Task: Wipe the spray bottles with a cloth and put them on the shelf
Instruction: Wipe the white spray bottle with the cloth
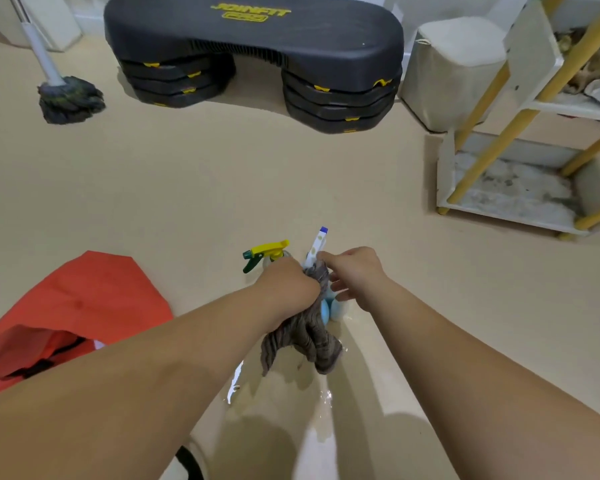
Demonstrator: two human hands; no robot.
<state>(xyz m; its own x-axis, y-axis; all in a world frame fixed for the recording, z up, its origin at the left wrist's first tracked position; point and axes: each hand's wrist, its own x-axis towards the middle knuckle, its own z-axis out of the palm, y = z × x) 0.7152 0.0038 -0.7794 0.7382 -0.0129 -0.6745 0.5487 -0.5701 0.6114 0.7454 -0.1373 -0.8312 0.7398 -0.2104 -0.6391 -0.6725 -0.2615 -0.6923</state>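
The cloth [312, 337] and the left hand [288, 284] cover most of the blue spray bottle [329, 308]; only its sprayer and a bit of body show. The body of the yellow-headed spray bottle [267, 252] is hidden behind the same hand. The right edge cuts the shelf [445, 174], the top edge the mop handle [39, 50], the left edge the red bag [84, 299]. Things on the upper shelf board are too blurred to name.

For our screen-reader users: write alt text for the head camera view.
A left hand grips a grey cloth against a blue spray bottle on the floor, the right hand open beside it. A yellow-triggered spray bottle stands just behind; a white shelf is far right.
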